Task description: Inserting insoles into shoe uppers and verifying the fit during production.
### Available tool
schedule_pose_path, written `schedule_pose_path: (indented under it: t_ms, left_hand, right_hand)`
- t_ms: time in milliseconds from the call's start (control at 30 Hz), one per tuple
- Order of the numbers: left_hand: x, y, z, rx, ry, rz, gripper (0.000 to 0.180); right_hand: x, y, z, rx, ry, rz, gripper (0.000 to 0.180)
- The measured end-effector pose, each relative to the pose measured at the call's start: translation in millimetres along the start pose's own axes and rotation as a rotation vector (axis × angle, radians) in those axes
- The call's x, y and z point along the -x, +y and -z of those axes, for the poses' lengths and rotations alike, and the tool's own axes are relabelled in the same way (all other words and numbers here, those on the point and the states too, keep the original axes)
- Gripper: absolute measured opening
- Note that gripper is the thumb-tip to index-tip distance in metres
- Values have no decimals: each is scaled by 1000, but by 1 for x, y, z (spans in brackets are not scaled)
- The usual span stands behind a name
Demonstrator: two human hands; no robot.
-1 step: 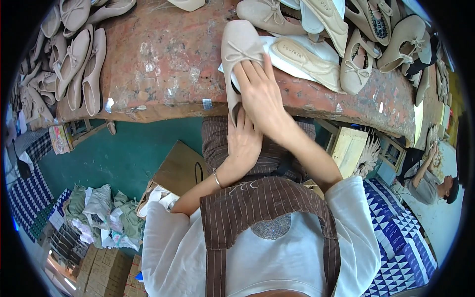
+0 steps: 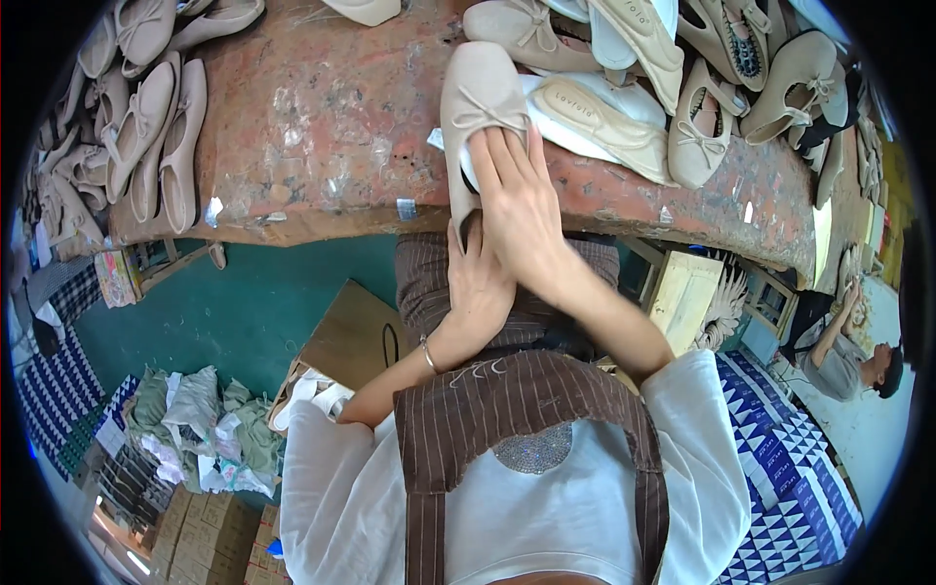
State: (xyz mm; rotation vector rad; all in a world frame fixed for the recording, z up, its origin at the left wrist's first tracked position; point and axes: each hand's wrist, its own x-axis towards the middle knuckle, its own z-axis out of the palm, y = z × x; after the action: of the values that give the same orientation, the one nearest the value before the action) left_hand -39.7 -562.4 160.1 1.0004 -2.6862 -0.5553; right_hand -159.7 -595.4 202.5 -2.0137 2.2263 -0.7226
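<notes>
A beige flat shoe [image 2: 485, 86] with a thin bow lies at the table's front edge, toe pointing away from me. My left hand [image 2: 480, 285] is closed around its heel end, the fingertips at the back of the opening. My right hand [image 2: 519, 200] reaches over the shoe, its fingers pushed into the opening below the bow. Those fingertips are hidden inside. Just right of the shoe lie cream insoles [image 2: 595, 109] on white pieces, beside another beige bow shoe [image 2: 517, 29].
More beige shoes [image 2: 182, 146] stand in a group at the left of the worn reddish table [image 2: 292, 127], and others [image 2: 700, 136] at the right. A cardboard box [image 2: 341, 327] and bundled green fabric [image 2: 253, 419] sit below left. At far right is another person [image 2: 843, 361].
The shoe has shifted very slightly right and toward me. My right hand has moved a little the same way, its fingers still in the opening.
</notes>
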Motion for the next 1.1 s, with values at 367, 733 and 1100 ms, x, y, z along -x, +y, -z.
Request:
schedule_pose_path:
  t_ms: [367,733,1100]
  left_hand:
    - [21,-10,-42,457,-26,259,55]
    - [-13,1,8,-98,9,11,45]
    - [-19,1,7,-53,54,-6,37]
  right_hand:
    - [30,-18,-3,44,-110,-140,66]
    - [-40,13,-2,122,-410,-178,35]
    - [-53,16,-36,290,-308,-36,17]
